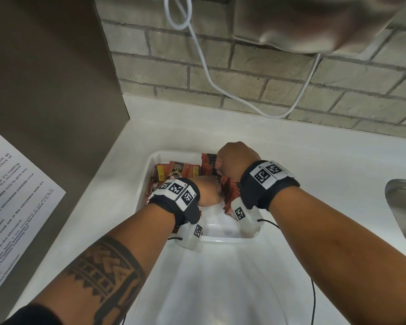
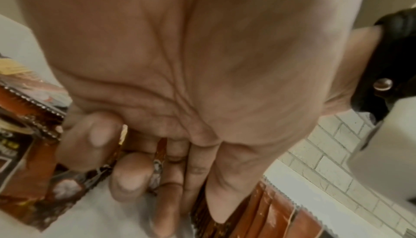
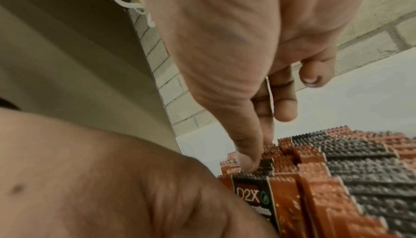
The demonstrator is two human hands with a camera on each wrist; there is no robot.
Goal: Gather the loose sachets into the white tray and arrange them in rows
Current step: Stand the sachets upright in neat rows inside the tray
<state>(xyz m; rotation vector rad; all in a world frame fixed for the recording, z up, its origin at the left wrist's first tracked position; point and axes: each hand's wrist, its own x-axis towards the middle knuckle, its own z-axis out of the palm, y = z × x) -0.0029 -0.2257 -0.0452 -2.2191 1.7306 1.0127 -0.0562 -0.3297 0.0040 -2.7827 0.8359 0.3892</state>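
A white tray (image 1: 150,167) sits on the white counter. Brown and orange coffee sachets stand upright in a packed row (image 1: 209,164) along its right side, and loose sachets (image 1: 177,171) lie flat at the back left. My left hand (image 1: 209,191) is inside the tray, fingers curled round a few thin sachets (image 2: 160,154), its thumb against the row (image 2: 276,211). My right hand (image 1: 234,158) is over the row's far end. Its thumb tip touches the sachet tops (image 3: 349,170), and a thin sachet edge (image 3: 269,92) shows between its curled fingers.
A steel sink (image 1: 401,207) lies at the right edge of the counter. A white cable (image 1: 209,78) hangs down the brick wall behind. A brown panel with a printed paper notice (image 1: 14,195) stands at the left. The tray's near end (image 1: 220,231) shows bare white floor.
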